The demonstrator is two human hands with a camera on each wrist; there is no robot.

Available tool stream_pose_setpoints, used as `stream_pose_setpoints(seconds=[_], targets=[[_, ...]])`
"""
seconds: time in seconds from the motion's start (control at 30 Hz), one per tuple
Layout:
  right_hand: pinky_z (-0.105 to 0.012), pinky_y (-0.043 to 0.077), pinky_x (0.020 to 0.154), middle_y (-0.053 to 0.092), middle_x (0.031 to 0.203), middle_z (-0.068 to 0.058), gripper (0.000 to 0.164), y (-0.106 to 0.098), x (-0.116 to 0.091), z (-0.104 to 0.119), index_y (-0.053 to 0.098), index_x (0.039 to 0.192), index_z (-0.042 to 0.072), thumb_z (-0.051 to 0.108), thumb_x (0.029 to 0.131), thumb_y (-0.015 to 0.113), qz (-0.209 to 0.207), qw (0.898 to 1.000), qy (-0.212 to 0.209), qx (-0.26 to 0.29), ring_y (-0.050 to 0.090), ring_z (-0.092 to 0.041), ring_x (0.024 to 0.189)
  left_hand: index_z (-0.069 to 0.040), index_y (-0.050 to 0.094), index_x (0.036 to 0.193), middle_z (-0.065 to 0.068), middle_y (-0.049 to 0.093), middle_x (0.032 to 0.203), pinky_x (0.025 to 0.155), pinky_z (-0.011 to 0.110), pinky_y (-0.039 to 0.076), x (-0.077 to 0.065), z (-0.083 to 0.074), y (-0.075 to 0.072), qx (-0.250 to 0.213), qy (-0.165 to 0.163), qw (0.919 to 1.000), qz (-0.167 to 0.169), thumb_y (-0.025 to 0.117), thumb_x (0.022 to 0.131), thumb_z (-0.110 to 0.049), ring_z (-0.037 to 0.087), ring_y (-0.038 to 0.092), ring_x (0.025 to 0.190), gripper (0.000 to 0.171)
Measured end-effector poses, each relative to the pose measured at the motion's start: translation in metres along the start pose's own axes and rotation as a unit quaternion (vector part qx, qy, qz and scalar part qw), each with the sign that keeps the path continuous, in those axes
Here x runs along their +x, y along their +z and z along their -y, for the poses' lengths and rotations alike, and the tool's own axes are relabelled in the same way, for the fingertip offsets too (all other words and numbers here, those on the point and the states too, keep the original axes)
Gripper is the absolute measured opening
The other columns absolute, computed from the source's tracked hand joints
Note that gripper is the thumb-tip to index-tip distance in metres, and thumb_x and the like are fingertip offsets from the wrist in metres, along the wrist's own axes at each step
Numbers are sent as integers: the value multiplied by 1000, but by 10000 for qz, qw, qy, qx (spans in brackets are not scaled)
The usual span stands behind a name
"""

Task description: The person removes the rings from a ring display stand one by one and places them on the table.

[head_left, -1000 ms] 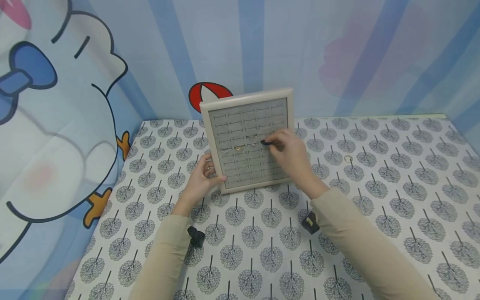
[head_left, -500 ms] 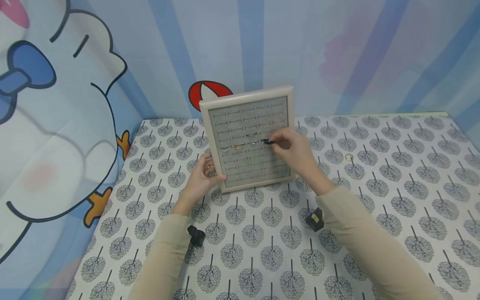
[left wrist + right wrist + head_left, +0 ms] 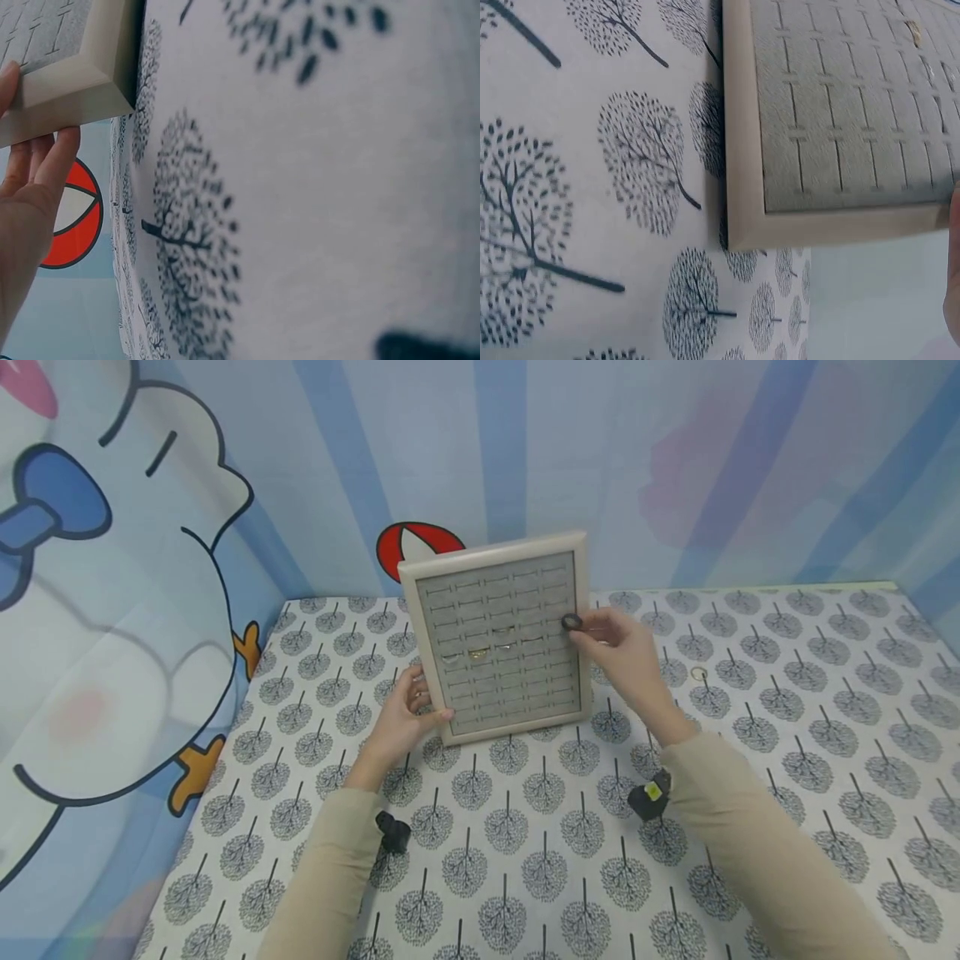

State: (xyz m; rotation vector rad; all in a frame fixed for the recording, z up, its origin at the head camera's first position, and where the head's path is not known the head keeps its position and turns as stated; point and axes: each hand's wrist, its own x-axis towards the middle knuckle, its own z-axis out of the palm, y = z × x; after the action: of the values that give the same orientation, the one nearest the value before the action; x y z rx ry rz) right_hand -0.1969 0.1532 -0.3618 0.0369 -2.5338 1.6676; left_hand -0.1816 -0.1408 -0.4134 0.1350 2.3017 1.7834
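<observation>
A cream-framed ring display board (image 3: 492, 557) with grey slotted padding stands tilted up on the table. My left hand (image 3: 406, 714) grips its lower left side, thumb on the front; the left wrist view shows fingers (image 3: 61, 154) behind the frame. Between thumb and fingertips my right hand (image 3: 626, 653) pinches a black ring (image 3: 572, 622), just in front of the board's right side. Lower down, a gold ring (image 3: 477, 653) and several silver rings (image 3: 452, 658) sit in the slots. Only a sliver of the right hand shows in the right wrist view.
Another gold-coloured ring (image 3: 699, 673) lies on the tree-patterned tablecloth (image 3: 540, 860) to the right. Behind the table hangs a cartoon-printed backdrop (image 3: 600, 460). Small black devices (image 3: 649, 796) are worn at both wrists.
My right hand has drawn the black ring away from the slot beside the silver rings, moving right and slightly up to the frame's edge. The left hand and board stay put.
</observation>
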Motion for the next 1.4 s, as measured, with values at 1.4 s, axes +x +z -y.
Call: stream_pose_setpoints(seconds=[1.4], targets=[[-2,41,58,63,118,-15,45,-114,-17,-112,53,133,0,26,98,43,-918,9545,2410,-1501,43,13,66,-17,28,147,15,52,134,108,45,44,-1,2,0,90,54,9999,2,68,82,0,30,51,127,78]])
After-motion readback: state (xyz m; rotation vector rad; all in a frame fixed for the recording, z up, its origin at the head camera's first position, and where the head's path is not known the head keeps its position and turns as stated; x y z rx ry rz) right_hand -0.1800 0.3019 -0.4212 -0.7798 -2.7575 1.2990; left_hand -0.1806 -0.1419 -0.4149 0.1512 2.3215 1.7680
